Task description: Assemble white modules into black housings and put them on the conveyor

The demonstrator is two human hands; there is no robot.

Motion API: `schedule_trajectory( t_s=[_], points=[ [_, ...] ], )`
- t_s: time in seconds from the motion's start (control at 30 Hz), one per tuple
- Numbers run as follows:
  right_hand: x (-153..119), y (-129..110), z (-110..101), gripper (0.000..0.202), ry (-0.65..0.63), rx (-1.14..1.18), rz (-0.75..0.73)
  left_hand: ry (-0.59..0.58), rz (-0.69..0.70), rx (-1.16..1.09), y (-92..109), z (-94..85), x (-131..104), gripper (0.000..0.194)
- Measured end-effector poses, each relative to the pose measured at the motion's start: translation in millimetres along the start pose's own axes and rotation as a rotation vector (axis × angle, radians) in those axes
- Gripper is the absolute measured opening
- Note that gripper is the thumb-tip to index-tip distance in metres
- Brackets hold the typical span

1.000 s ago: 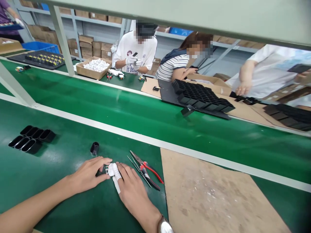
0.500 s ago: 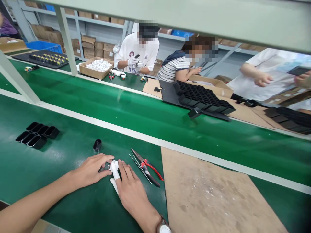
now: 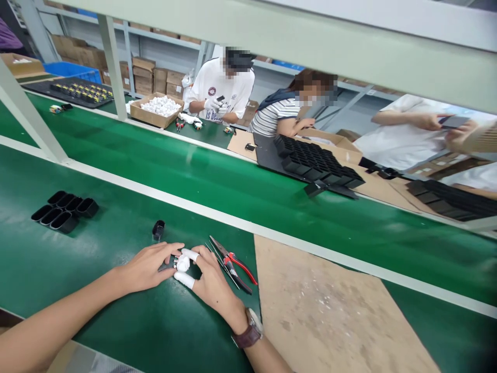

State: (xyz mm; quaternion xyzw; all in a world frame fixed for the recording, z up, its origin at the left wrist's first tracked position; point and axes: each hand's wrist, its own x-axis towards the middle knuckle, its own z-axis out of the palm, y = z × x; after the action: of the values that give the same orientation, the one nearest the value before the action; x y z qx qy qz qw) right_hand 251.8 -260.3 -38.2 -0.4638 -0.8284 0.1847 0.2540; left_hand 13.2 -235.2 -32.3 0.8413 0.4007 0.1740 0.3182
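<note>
Between my two hands, on the green bench, is a small white part (image 3: 182,263) with metal prongs on its left side. My left hand (image 3: 149,265) has its thumb and fingers closed around the prong side. My right hand (image 3: 212,282), with white covers on thumb and index finger, curves around the white part's right side, those two fingertips at its top and bottom edges. A watch is on the right wrist. One black cup-like housing (image 3: 158,229) stands just beyond my left hand. Pliers (image 3: 235,265) with red and black handles lie right of my right hand, beside tweezers (image 3: 222,263).
Several black housings (image 3: 64,220) stand at the left. A brown board (image 3: 330,305) covers the bench at the right. Beyond the white rail (image 3: 186,207) runs a green belt with a black part (image 3: 316,188); people work across it. A slanted post (image 3: 33,122) rises at left.
My right hand has turned and opened its thumb and index finger around the white part, which now shows more fully. The view has shifted slightly. Across the belt, a person's hands have come together on a dark object.
</note>
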Motion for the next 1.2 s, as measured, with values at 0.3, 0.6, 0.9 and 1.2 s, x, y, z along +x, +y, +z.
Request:
schedule_trajectory(
  t_s=[0.3, 0.6, 0.9, 1.2],
  points=[
    [-6.7, 4.3, 8.5, 0.07, 0.007, 0.06, 0.02, -0.039, 0.038, -0.033, -1.8, -9.8, -7.1, 0.06],
    [-13.7, 9.1, 3.8, 0.045, 0.046, 0.155, 0.001, -0.043, 0.035, -0.067, -4.7, -12.4, -7.1, 0.058],
    [-16.8, 9.4, 5.7, 0.074, 0.055, 0.13, 0.024, -0.026, 0.106, -0.096, -2.2, -22.1, -8.5, 0.041],
    [-15.5, 8.1, 4.3, 0.064, 0.077, 0.113, 0.008, -0.051, 0.438, 0.308, 7.0, -30.2, -20.0, 0.032]
  ],
)
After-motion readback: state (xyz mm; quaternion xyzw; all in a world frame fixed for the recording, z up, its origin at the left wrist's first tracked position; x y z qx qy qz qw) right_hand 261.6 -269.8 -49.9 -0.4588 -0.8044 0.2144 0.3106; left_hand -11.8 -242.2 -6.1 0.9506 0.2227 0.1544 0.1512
